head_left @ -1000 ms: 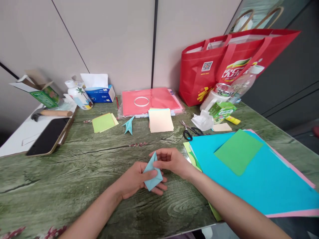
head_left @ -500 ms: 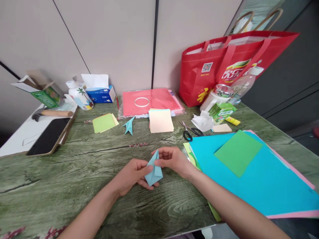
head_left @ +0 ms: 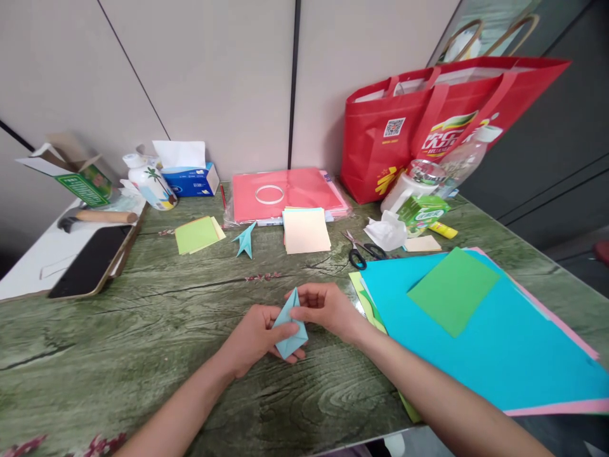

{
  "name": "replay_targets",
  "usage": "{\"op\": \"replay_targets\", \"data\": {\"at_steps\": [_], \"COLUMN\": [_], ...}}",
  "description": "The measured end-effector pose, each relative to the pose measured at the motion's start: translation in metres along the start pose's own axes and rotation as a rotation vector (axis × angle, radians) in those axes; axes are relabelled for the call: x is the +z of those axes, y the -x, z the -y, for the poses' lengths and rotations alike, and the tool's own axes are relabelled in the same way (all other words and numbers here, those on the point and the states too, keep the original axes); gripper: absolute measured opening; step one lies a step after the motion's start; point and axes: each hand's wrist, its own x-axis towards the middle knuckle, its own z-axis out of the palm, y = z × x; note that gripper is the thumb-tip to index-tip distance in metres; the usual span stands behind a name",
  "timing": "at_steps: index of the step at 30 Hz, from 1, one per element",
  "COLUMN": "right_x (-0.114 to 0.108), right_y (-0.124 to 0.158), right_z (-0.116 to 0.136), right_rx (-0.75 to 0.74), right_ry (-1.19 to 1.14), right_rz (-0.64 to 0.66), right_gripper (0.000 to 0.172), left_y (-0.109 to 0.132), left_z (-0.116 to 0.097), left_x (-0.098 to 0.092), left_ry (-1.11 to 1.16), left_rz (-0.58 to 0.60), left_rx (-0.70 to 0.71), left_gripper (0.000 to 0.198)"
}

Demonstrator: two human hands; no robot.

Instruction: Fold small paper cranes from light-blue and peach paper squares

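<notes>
A light blue folded paper [head_left: 291, 346], kite-shaped with its narrow point away from me, is held between both hands above the table. My left hand [head_left: 259, 336] grips its left and lower part, thumb across the front and fingers underneath. With thumb and fingers, my right hand [head_left: 328, 310] pinches the upper right edge close to the middle. The fingers behind the paper are partly hidden. Beyond the hands, a small blue folded paper figure [head_left: 245, 241] with pointed ends lies on the table.
Square paper stacks, one peach [head_left: 307, 230] and one green [head_left: 197, 235], lie farther back. Black-handled scissors [head_left: 358, 259] rest beside large blue sheets [head_left: 451, 362] topped by a green square [head_left: 454, 292]. A phone [head_left: 92, 261] and hammer [head_left: 104, 217] are left; a red bag [head_left: 375, 139] stands behind.
My left thumb has slid right across the paper's front, over the lower flap that stood out before. The right hand keeps its pinch, with the paper barely shifted.
</notes>
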Motion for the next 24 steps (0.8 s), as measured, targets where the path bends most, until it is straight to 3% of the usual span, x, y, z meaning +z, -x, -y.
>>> {"op": "replay_targets", "data": {"at_steps": [5, 13, 24], "right_x": [-0.005, -0.009, 0.000], "right_y": [0.002, -0.003, 0.000], "right_z": [0.001, -0.002, -0.005], "right_rx": [0.043, 0.101, 0.081], "right_ry": [-0.106, -0.205, -0.213], "right_rz": [0.140, 0.040, 0.054], "right_gripper": [0.030, 0.033, 0.030], "left_y": [-0.001, 0.003, 0.000], "left_z": [0.002, -0.003, -0.003], "left_x": [0.000, -0.002, 0.009], "left_ry": [0.036, 0.095, -0.043], "left_rz": [-0.033, 0.116, -0.097], "left_rx": [0.040, 0.049, 0.085], "left_gripper": [0.034, 0.030, 0.016]}}
